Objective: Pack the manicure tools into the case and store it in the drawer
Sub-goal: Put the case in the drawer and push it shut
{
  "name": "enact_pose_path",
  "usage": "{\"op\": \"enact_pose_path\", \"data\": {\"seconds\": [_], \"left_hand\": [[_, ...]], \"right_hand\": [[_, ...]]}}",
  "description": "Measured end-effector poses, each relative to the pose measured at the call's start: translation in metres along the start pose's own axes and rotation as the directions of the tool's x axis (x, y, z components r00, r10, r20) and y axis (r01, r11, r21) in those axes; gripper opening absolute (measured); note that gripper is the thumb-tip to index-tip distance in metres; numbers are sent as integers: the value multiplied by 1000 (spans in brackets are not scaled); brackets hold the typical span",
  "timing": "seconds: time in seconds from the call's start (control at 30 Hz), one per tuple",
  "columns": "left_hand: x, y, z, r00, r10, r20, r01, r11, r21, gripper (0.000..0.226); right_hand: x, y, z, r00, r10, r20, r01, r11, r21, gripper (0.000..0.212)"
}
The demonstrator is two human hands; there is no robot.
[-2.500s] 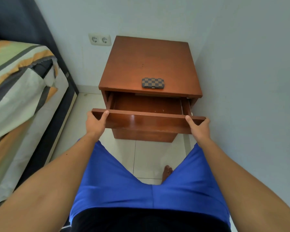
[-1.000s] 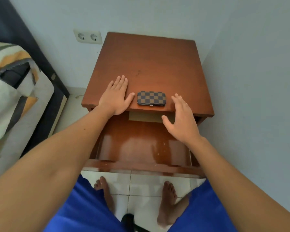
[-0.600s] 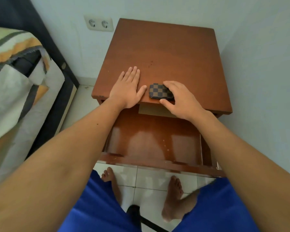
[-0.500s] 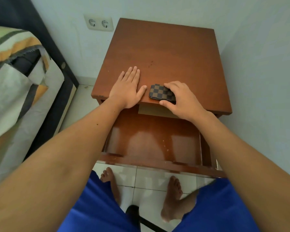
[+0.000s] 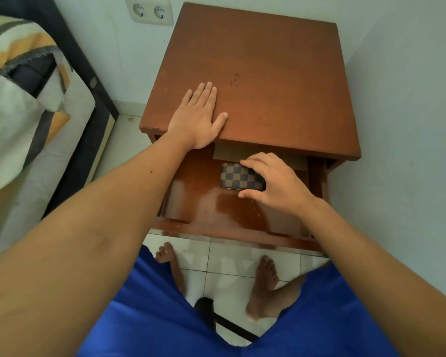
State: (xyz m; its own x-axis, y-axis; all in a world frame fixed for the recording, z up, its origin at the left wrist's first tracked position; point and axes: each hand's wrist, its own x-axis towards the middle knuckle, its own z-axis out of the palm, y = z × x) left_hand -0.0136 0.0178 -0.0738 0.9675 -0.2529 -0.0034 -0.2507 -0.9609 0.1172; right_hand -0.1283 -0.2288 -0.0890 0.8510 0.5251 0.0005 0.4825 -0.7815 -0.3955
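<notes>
The closed checkered manicure case (image 5: 238, 177) is inside the open drawer (image 5: 232, 229) of the wooden nightstand (image 5: 268, 81), near the drawer's back. My right hand (image 5: 273, 185) grips the case's right end, fingers over its far edge and thumb at its near edge. I cannot tell whether the case rests on the drawer bottom or hangs just above it. My left hand (image 5: 200, 117) lies flat, fingers spread, on the front left of the nightstand top. No loose tools are visible.
A bed with a striped blanket (image 5: 23, 99) stands to the left. A double wall socket (image 5: 149, 11) is behind the nightstand. A wall runs close along the right. My bare feet (image 5: 261, 284) stand on white tiles below the drawer front.
My right hand has lifted the case off the nightstand top and brought it down into the open drawer. My left hand has stayed flat on the top.
</notes>
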Motion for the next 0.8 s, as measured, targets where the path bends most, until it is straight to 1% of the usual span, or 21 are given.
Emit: {"op": "enact_pose_path", "data": {"seconds": [0.17, 0.27, 0.33, 0.43, 0.6, 0.67, 0.8], "left_hand": [[0, 2, 1, 1000, -2, -3, 2, 1000, 6, 83], [-1, 1, 2, 1000, -3, -7, 3, 1000, 11, 82], [0, 1, 2, 1000, -1, -9, 2, 1000, 14, 82], [2, 0, 3, 1000, -2, -17, 2, 1000, 15, 82], [2, 0, 5, 1000, 4, -24, -3, 1000, 18, 82], [1, 1, 4, 1000, -5, -24, 5, 1000, 21, 82], [-1, 3, 1, 1000, -7, -17, 7, 1000, 16, 81]], "right_hand": [[4, 10, 31, 983, 115, 141, -119, 993, 19, 85], [7, 14, 48, 962, 154, 227, -156, 988, -12, 90], [8, 17, 56, 951, 170, 260, -173, 985, -12, 93], [11, 19, 63, 949, 165, 269, -170, 985, -4, 93], [12, 18, 65, 956, 146, 255, -134, 989, -64, 90], [11, 16, 62, 957, 138, 255, -121, 989, -81, 91], [1, 8, 45, 970, 99, 221, -88, 994, -61, 89]]}}
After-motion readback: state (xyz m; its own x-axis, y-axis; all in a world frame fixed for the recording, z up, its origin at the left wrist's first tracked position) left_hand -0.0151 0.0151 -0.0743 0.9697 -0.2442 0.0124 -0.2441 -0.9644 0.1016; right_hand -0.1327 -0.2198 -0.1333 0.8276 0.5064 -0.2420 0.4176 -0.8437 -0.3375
